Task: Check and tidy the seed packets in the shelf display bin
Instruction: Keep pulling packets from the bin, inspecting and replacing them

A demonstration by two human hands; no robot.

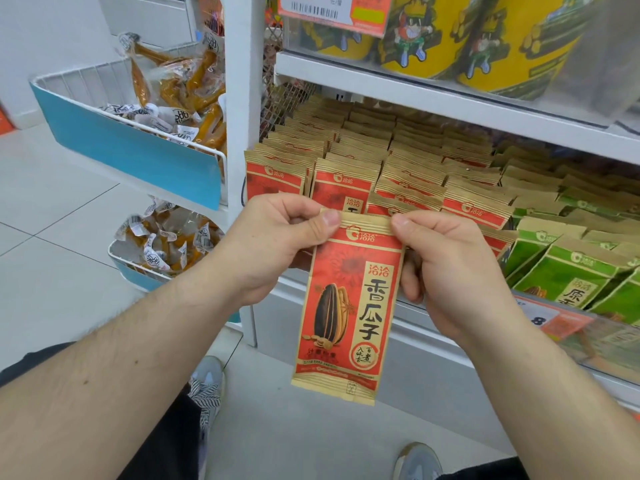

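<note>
Head view: 1 red seed packet hangs out in front of the shelf display bin, held clear of the rows so its printed face can be read. The left hand pinches the top left corner of the crimped seal, thumb pressed flat on the front with the other fingers curled behind. The right hand pinches the top right corner the same way, thumb on the seal, fingers folded behind the packet's right edge. Gripping only the 2 upper corners leaves the whole front uncovered, which suits a check of the label or the seal; that is a judgement from the hold, not something shown.

The packet's long axis runs nearly vertical, tilted slightly so the bottom swings toward the person's left. The sealed top points up toward the shelf, the lower seal points down at the floor, and the printed face is turned to the camera.

Behind the hands, the red packets in the bin stand upright in several rows, tops up, faces forward, packed closely together. Just to their right stand green packets in the same manner. Yellow tubs sit on the shelf above. To the left, well apart from the bin, a wire basket with a blue front holds wrapped snacks.
</note>
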